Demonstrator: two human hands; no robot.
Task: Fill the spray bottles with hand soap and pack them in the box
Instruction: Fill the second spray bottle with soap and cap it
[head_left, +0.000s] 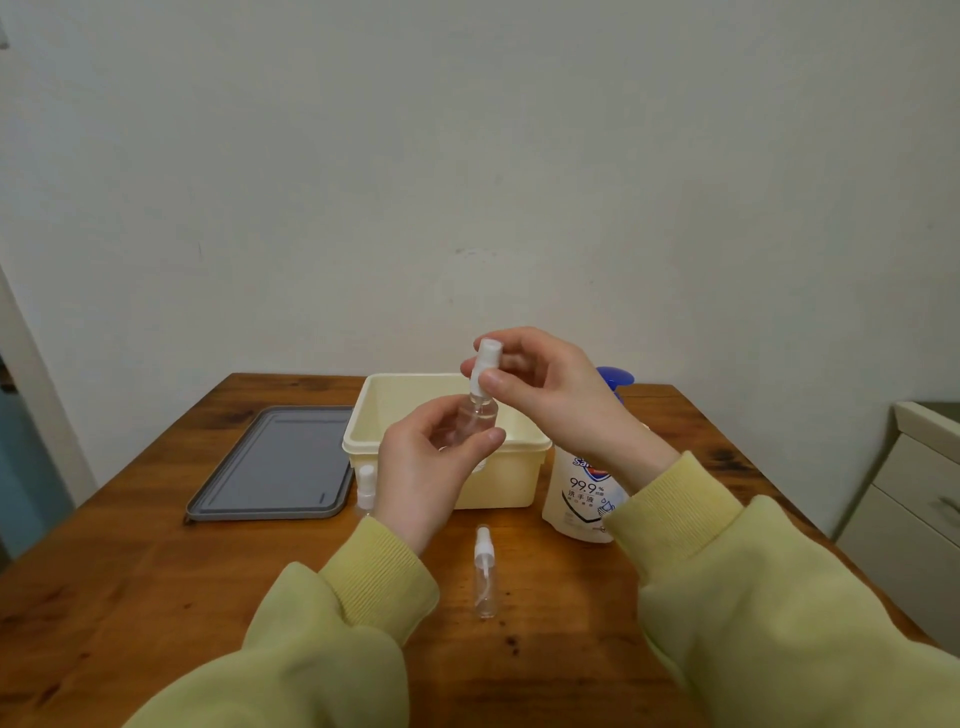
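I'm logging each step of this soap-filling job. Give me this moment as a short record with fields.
left hand: grips held spray bottle by its clear body
right hand: pinches the spray cap
box: cream, open, on table
lid: grey, flat, left of box
soap bottle: upright, right of box
second spray bottle: capped, in front of box
third spray bottle: capped, at box's front left corner
fill level: cannot tell

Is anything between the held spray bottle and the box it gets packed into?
Nothing visible does. The cream box is open, its grey lid lying off to its left. The left hand holds the spray bottle up near it, the right hand pinching its cap.
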